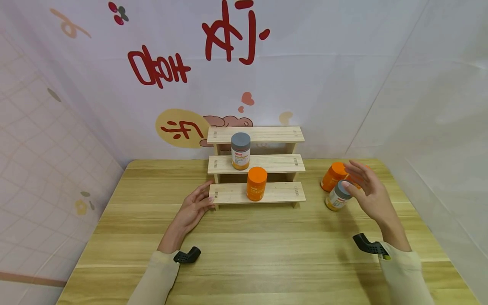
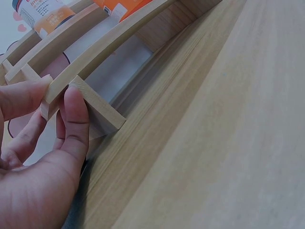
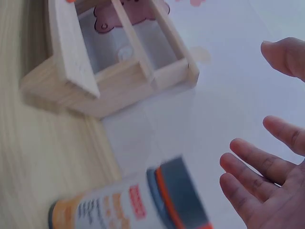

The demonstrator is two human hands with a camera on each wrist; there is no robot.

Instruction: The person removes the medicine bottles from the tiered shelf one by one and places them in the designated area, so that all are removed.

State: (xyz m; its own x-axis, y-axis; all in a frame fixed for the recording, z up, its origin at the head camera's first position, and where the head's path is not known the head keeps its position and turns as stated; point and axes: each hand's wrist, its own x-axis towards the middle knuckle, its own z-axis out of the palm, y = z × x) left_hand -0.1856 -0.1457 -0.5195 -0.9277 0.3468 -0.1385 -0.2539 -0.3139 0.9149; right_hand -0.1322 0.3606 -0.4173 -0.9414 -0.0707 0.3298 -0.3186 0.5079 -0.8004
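A three-step wooden shelf (image 1: 274,163) stands mid-table. A grey-lidded bottle (image 1: 240,151) is on its middle step and an orange-lidded bottle (image 1: 256,183) on the lowest step. My left hand (image 1: 195,204) lies flat at the shelf's left end; in the left wrist view its thumb (image 2: 76,114) rests against the side post (image 2: 102,112). My right hand (image 1: 367,190) hovers with spread fingers (image 3: 252,160) beside a tilted grey-lidded bottle (image 1: 337,197) (image 3: 138,205), apart from it. An orange bottle (image 1: 333,175) leans just behind.
The wooden table (image 1: 267,254) ends at a printed white wall behind the shelf and a plain white wall on the right. Something orange (image 1: 355,181) shows behind my right fingers. The right end of the shelf (image 3: 71,71) appears in the right wrist view.
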